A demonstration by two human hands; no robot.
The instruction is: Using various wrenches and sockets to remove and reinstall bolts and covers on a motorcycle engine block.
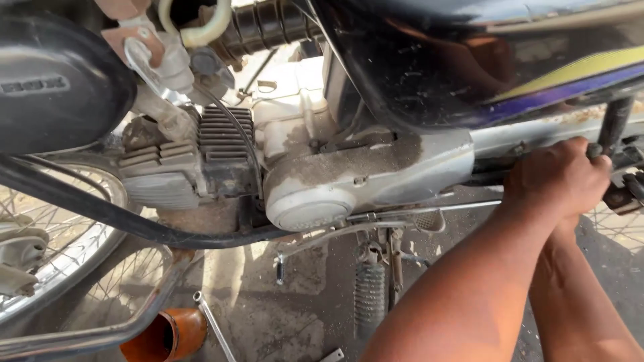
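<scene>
Left hand (557,177) clenched on black footrest bar (614,127) behind dusty engine cover (355,181); right hand hidden, grip undeterminable; advise firm, square hold

Two bare forearms, no sleeves, no gloves, no watch; left grip (555,179) bare-knuckled.

Orange cup (168,335) & metal rod (216,328) on ground near spoked wheel (40,268); dusty engine cover (308,208).
</scene>
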